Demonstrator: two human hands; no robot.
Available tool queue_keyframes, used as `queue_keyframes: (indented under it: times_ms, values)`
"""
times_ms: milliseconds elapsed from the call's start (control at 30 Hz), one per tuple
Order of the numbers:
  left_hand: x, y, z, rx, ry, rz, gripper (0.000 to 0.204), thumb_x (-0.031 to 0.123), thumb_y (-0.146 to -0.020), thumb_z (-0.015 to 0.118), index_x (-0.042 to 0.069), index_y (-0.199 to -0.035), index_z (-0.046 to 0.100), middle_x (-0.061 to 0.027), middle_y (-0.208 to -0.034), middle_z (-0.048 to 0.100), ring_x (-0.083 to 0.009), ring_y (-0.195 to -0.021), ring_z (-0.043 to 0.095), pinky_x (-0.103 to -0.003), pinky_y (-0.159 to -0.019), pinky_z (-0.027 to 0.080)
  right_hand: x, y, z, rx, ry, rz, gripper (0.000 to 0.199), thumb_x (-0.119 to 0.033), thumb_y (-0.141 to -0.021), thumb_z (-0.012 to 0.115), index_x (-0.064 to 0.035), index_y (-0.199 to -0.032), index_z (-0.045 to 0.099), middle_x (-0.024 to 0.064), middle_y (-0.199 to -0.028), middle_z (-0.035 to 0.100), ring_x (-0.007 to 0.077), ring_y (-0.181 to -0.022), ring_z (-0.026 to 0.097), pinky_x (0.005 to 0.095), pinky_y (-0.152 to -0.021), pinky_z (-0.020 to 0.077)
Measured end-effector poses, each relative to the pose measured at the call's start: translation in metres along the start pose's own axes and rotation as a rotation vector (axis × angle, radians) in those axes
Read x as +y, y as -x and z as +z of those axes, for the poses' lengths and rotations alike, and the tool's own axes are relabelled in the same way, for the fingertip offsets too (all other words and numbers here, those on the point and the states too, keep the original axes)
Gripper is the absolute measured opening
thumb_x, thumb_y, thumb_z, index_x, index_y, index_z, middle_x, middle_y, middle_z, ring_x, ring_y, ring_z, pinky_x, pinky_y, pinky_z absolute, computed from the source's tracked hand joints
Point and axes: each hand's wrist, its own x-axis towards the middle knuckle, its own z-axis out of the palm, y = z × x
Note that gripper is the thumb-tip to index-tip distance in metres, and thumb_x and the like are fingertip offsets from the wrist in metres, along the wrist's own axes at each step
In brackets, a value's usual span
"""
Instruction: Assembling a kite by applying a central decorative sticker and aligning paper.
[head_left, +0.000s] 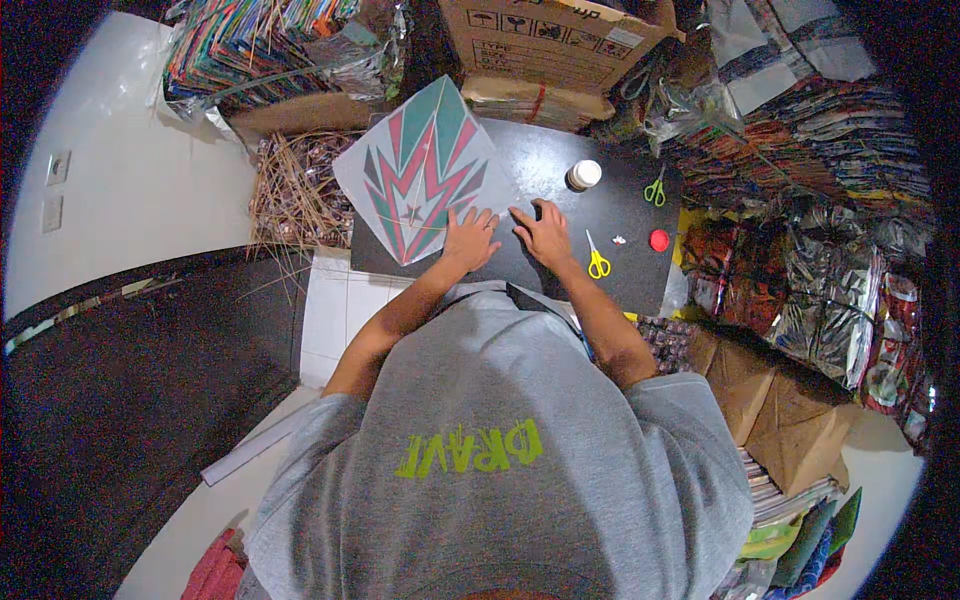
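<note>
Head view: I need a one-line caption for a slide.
Both hands, left and right, press a kite flat on a dark table beside yellow scissors.

Both forearms are extended forward from the shoulders, bare below short grey sleeves, and are angled inward so that the two hands are brought close together near the front edge of the table. The left hand (469, 238) is laid palm down, its fingers spread and pointed away from the body. The right hand (543, 236) is likewise held palm down just beside it, fingers stretched forward and slightly toward the left. Neither hand is closed around anything; both wrists are kept low and nearly straight.
</note>
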Motion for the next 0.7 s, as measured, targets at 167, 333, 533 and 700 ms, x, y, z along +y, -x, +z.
queue_keyframes:
  times_ms: [167, 333, 533, 700]
  values:
    - [0.0003, 0.0017, -0.0033, -0.001, 0.011, -0.001, 0.063, 0.051, -0.095, 0.060, 0.017, -0.148, 0.049, -0.0021, -0.150, 0.048, -0.0258, -0.141, 0.040, -0.072, -0.110, 0.026, -0.0007, -0.0003, 0.0016, 0.030, 0.058, -0.007, 0.047, -0.036, -0.093, 0.068, -0.0303, -0.139, 0.061, 0.0175, -0.135, 0.052, 0.0355, -0.129, 0.046, 0.0510, -0.105, 0.0400]
    - [0.0000, 0.0026, -0.0047, -0.003, -0.001, 0.008, 0.063, 0.051, -0.095, 0.059, 0.018, -0.148, 0.049, -0.0019, -0.150, 0.048, -0.0254, -0.141, 0.040, -0.072, -0.110, 0.026, 0.0004, -0.0037, -0.0030, 0.016, -0.039, 0.078, 0.047, -0.035, -0.093, 0.068, -0.0295, -0.139, 0.061, 0.0171, -0.135, 0.052, 0.0362, -0.129, 0.046, 0.0512, -0.104, 0.0402]
    - [-0.0011, 0.0026, -0.0041, 0.001, 0.008, 0.008, 0.062, 0.050, -0.095, 0.060, 0.017, -0.147, 0.049, -0.0023, -0.150, 0.048, -0.0253, -0.139, 0.042, -0.072, -0.110, 0.026, 0.0022, -0.0059, -0.0054, 0.008, -0.010, 0.107, 0.047, -0.034, -0.093, 0.068, -0.0286, -0.140, 0.061, 0.0168, -0.135, 0.052, 0.0372, -0.128, 0.046, 0.0522, -0.104, 0.0410]
    - [0.0007, 0.0016, -0.0065, -0.015, 0.026, 0.007, 0.063, 0.050, -0.095, 0.060, 0.016, -0.147, 0.049, -0.0027, -0.149, 0.047, -0.0255, -0.139, 0.041, -0.073, -0.111, 0.026, 0.0036, -0.0067, -0.0031, 0.032, -0.041, 0.149, 0.046, -0.035, -0.094, 0.067, -0.0293, -0.139, 0.061, 0.0165, -0.136, 0.052, 0.0376, -0.128, 0.046, 0.0526, -0.103, 0.0415]
